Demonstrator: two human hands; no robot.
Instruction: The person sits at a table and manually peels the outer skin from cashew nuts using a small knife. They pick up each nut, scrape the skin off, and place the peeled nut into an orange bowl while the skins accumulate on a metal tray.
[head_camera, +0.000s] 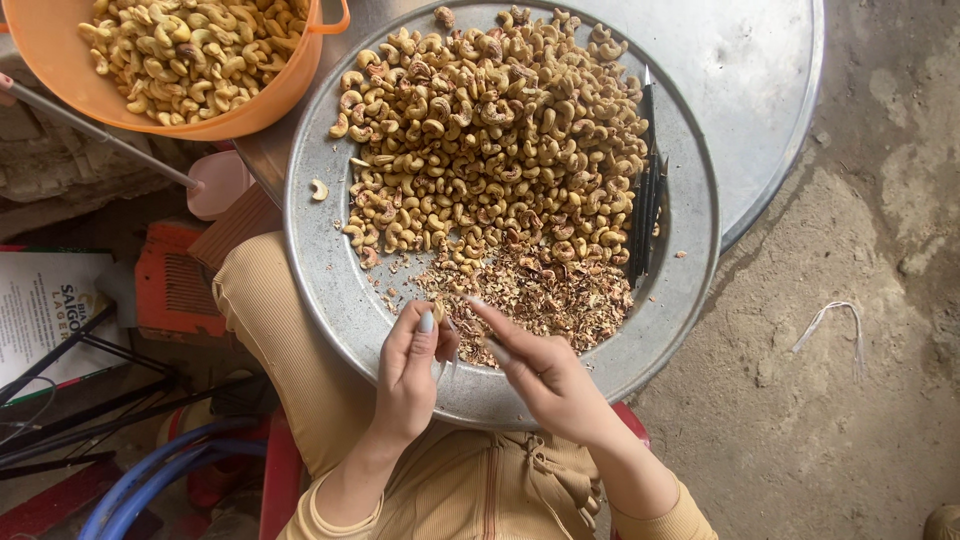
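Grey metal filled most of what the head camera saw: a round tray (330, 270) rested across my lap, its rim dull and scratched. Pale cashew kernels (490, 140) lay heaped over its far half, and a drift of brown skin scraps (545, 295) spread just below them, nearer to me. Several thin black picks (645, 195) lay side by side on the right of the heap, touching the nuts.

My left hand (410, 375) hung over the near rim of the tray, fingers (427, 322) clenched around one small cashew (438, 312) that peeked out at the tips. My right hand (545, 375) sat just beside it, fingers pinched on a thin tool (497, 352) that was too blurred to make out clearly, with the forefinger stretched toward the nut. Both hands were nearly touching above the scraps.

Beyond the tray, at the top left, an orange tub (60, 70) held more cashews, and a single kernel (319, 189) lay alone on the tray's left rim. A larger metal disc (760, 90) lay under the tray at the top right. Bare concrete floor (860, 300) ran along the right, with a loop of white string (835, 320) on it. My tan sleeves and trousers showed below.
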